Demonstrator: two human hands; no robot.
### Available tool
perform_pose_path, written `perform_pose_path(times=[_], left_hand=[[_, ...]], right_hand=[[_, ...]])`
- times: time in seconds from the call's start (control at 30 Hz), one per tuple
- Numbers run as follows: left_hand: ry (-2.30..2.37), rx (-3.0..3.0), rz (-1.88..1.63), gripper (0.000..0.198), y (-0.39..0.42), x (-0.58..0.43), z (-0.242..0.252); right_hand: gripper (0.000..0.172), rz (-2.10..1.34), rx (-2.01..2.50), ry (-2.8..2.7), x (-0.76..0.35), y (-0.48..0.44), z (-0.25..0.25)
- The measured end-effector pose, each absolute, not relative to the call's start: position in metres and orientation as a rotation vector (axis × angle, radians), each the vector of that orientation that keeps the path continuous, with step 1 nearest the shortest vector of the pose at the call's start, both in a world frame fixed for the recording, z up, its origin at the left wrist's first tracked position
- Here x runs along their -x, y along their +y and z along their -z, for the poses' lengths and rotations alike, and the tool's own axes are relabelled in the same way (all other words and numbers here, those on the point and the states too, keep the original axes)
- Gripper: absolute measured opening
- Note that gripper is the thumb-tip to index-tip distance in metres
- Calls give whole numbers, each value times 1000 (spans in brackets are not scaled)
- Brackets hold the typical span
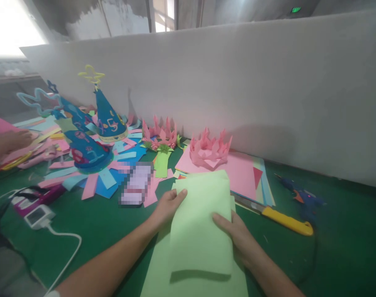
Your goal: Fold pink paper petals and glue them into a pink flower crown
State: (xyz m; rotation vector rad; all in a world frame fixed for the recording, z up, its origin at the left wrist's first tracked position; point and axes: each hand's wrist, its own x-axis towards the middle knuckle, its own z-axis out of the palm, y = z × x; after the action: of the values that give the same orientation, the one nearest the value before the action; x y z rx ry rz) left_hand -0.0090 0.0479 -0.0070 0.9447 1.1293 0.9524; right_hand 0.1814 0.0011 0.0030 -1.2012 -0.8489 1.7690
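Observation:
A light green sheet of paper [202, 231], bent over at its far end, is held between my two hands. My left hand [171, 204] grips its left edge, thumb on top. On the right edge, my right hand [237, 235] pinches it with the thumb on top and the fingers hidden underneath. Below it lies more light green paper [157, 272] on the green table. A craft knife with a yellow handle [287, 220] lies to the right of my right hand. Just beyond the paper, a pink paper crown [209, 149] sits on stacked coloured sheets [240, 175].
Blue cone hats [109, 115] and another pink crown [159, 134] stand at the back left among paper strips. A blurred phone [136, 183] lies left of my hands. At right is a blue glue gun [302, 196]. Another person's hand [11, 144] shows at far left, near a white cable [78, 247].

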Motion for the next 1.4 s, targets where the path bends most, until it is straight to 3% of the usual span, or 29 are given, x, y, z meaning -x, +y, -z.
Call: perform_pose_path(times=[0.17,0.47,0.77,0.93,1.17,1.4], left_hand=[[1036,-925,-958,50,48,10,7],[1003,-953,-1067,58,58,17,3],[918,-946,-1038,61,54,10,-3],[917,-878,-1054,62,54,9,-4],[1012,-895,-1114,42,54,12,6],[1180,-982,-1097,37,53,9,8]], right_hand=[[49,-1837,1205,-792,-191,7,-2],[70,-1936,1141,-910,-202,11,-1],[51,-1845,1305,-845,-194,11,-4],[48,-1859,1312,-888,-195,12,-5],[49,-1813,1354,-929,-194,14,-3],[45,-1772,1340,-976,-193,12,-2]])
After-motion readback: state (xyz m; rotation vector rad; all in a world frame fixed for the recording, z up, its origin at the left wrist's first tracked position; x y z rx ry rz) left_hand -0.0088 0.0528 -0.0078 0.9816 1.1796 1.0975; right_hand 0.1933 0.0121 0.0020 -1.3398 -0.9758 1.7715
